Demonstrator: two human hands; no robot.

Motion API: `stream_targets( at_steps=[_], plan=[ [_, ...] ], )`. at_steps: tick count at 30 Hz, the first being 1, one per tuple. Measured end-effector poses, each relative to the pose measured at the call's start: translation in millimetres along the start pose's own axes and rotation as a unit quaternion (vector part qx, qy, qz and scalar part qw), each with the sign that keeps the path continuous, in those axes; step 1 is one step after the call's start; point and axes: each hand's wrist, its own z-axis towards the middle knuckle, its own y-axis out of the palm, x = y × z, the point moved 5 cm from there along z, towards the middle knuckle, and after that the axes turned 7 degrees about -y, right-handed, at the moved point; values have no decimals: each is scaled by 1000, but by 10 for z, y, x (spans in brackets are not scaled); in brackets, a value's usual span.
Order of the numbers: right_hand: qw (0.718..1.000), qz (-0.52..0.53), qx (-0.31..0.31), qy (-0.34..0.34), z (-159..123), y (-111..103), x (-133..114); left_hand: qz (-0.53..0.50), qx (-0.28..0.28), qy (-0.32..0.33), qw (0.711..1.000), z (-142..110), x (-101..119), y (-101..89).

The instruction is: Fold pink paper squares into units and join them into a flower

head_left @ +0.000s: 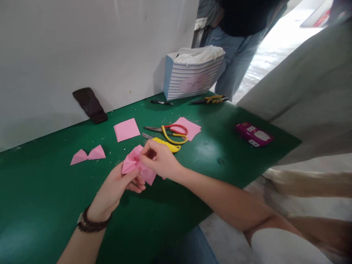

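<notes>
A folded pink paper piece [132, 163] is held between my two hands above the green table [49, 212]. My left hand [117, 183] grips it from the lower left, thumb on top and fingers curled beneath. From the right, my right hand [161, 159] pinches the paper with thumb and index finger. Just beyond the right hand lie a yellow-handled cutter [167, 144] and scissors [176, 134] with red and yellow handles. Two folded pink paper shapes [88, 156] rest to the left. Square pink sheets [127, 129] lie behind the hands, with more pink sheets [192, 127] partly under the scissors.
Against the white wall [82, 44] leans a dark brown case [90, 106]. A striped paper bag [192, 79] stands at the back, near a black pen [161, 102] and yellow-black pliers [210, 99]. A purple packet [254, 135] lies at right. A person in jeans [233, 51] stands behind.
</notes>
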Motion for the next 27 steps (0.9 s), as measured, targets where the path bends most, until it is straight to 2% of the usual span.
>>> stream_targets(
  at_steps=[4, 10, 14, 17, 22, 25, 27],
  plan=[
    [1000, 4, 4, -14, -23, 29, -10, -45, 4, -1, 999, 36, -15, 32],
    [1000, -3, -7, -9, -61, 81, -37, -106, 98, 62, 988, 26, -19, 7],
    [999, 29, -17, 6, -85, 128, 2, -131, 117, 97, 980, 5, -30, 16],
    [998, 22, -52, 14, -81, 152, 38, -138, 137, 97, 976, 0, -32, -15],
    [993, -9, -117, 11, -18, 101, 17, -5, 112, 84, 990, 39, 12, -62],
    [991, -36, -131, -22, 10, 76, -23, 100, 107, 102, 984, 47, 38, -78],
    [991, -59, -122, -22, 11, 74, -13, 161, 124, 108, 973, 36, 41, -88]
  ],
)
